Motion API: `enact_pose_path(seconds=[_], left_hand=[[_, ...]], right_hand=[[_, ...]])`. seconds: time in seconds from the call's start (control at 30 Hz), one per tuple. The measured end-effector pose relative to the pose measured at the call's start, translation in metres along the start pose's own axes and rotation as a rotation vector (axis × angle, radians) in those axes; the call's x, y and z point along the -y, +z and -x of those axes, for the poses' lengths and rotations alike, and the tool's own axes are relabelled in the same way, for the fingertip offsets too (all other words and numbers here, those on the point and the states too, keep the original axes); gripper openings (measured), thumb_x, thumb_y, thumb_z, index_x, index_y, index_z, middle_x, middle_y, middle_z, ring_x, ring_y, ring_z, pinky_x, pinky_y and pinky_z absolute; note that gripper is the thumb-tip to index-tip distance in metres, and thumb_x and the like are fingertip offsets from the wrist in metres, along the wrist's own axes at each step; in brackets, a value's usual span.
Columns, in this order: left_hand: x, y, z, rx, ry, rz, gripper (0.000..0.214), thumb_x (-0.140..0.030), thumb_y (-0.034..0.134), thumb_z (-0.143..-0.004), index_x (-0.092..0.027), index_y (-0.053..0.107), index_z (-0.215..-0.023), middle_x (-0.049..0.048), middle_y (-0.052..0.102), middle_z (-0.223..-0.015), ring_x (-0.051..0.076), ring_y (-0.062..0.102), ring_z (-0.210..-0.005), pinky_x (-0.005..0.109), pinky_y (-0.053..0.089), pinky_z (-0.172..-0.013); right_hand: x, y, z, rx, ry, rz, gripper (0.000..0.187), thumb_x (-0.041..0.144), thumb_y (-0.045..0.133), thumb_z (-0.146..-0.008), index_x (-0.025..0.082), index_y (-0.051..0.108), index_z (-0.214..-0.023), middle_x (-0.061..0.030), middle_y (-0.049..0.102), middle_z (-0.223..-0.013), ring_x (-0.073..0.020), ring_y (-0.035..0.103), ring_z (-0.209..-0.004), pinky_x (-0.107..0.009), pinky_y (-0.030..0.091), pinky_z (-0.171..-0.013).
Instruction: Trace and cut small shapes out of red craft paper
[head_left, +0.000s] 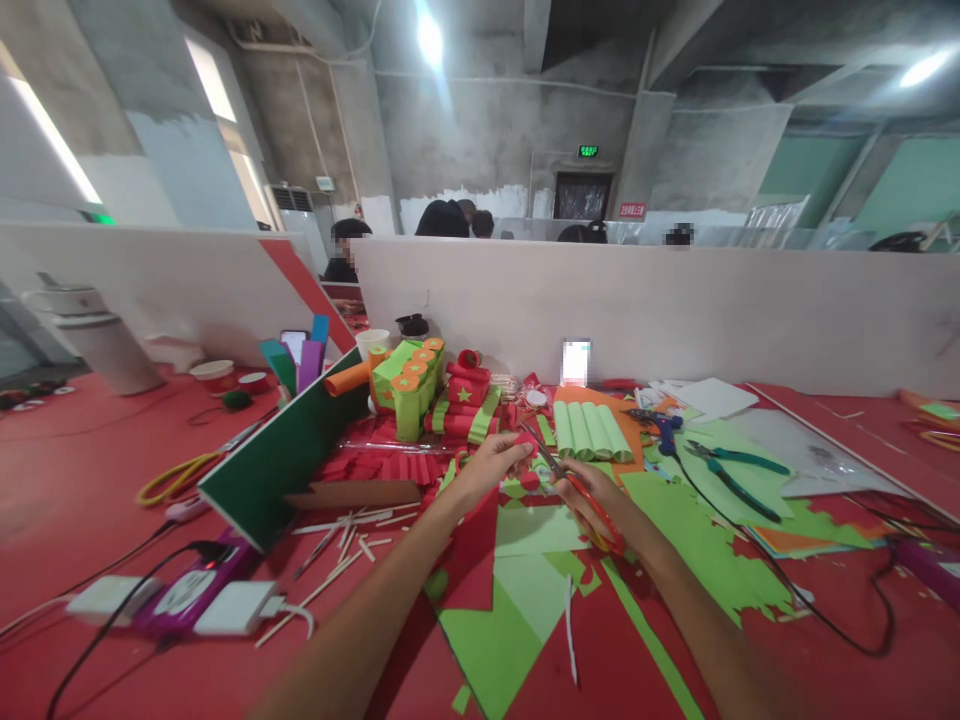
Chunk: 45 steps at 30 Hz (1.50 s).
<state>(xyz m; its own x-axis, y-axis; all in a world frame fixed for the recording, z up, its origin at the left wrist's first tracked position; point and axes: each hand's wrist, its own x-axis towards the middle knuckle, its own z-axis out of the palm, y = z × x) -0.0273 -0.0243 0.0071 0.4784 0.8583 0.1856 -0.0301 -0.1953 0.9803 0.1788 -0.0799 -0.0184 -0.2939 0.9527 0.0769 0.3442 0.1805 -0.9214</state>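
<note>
My left hand [495, 465] pinches a small piece of red paper [528, 441] between thumb and fingers. In my right hand [592, 495] are scissors [555, 465] with orange-red handles, their blades beside the red piece; whether they touch it I cannot tell. Below both hands lie green paper sheets [517, 600] and a dark red sheet [472, 560]. Just beyond stand a green paper model with orange star-topped rolls [409, 390] and a stack of red rolls with green bands [465, 405]. Pale green paper tubes [592, 432] lie on orange paper behind my right hand.
A dark green board [285, 450] leans at the left, near white sticks [360, 535] and a purple power strip [199, 590]. Pliers with teal handles [739, 470] and a corded blue glue gun [664, 425] lie right. A lit phone [576, 362] leans on the white partition [675, 310].
</note>
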Motion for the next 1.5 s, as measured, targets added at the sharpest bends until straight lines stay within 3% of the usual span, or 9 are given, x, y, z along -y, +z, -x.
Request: enact_pose_path(seconds=[0.4,0.87,1.07,1.2,1.5], left_hand=[[0.004,-0.001,-0.003,-0.055,0.051,0.022,0.036,-0.045,0.056,-0.088,-0.017,0.052,-0.066,-0.0029,0.050,-0.058,0.010,0.045,-0.054,0.024,0.035,-0.056],[0.004,0.000,-0.002,-0.064,0.081,-0.018,0.036,-0.043,0.054,-0.090,-0.017,0.053,-0.064,-0.0036,0.049,-0.057,0.010,0.044,-0.054,0.025,0.034,-0.056],[0.005,0.000,-0.002,-0.056,0.063,-0.001,0.036,-0.045,0.055,-0.088,-0.017,0.052,-0.064,-0.0032,0.049,-0.057,0.010,0.044,-0.053,0.025,0.034,-0.056],[0.003,0.000,-0.002,-0.060,0.041,0.005,0.037,-0.048,0.058,-0.085,-0.017,0.053,-0.064,-0.0028,0.049,-0.058,0.010,0.043,-0.053,0.025,0.035,-0.055],[0.000,-0.002,-0.002,0.003,-0.041,-0.017,0.036,-0.048,0.061,-0.080,-0.018,0.051,-0.062,-0.0034,0.048,-0.055,0.010,0.043,-0.052,0.025,0.034,-0.053]], right_hand=[[0.006,0.003,0.001,-0.015,0.001,-0.017,0.043,0.064,0.060,-0.082,0.023,0.054,-0.095,0.0081,0.042,-0.058,-0.0073,0.038,-0.040,-0.018,0.035,-0.037],[0.002,0.009,0.002,-0.059,-0.037,0.014,0.049,0.070,0.050,-0.086,0.021,0.054,-0.094,0.0054,0.042,-0.061,-0.0087,0.034,-0.045,-0.020,0.028,-0.041],[0.005,0.009,0.001,-0.058,-0.057,0.021,0.045,0.066,0.056,-0.085,0.022,0.054,-0.092,0.0077,0.039,-0.057,-0.0078,0.033,-0.042,-0.019,0.028,-0.040],[0.008,0.004,0.002,-0.034,-0.039,0.030,0.047,0.067,0.059,-0.081,0.022,0.054,-0.091,0.0074,0.043,-0.058,-0.0073,0.036,-0.043,-0.018,0.031,-0.040],[0.007,-0.002,0.006,0.057,0.048,0.001,0.062,0.079,0.048,-0.079,0.021,0.053,-0.102,0.0071,0.045,-0.062,-0.0065,0.038,-0.040,-0.019,0.042,-0.038]])
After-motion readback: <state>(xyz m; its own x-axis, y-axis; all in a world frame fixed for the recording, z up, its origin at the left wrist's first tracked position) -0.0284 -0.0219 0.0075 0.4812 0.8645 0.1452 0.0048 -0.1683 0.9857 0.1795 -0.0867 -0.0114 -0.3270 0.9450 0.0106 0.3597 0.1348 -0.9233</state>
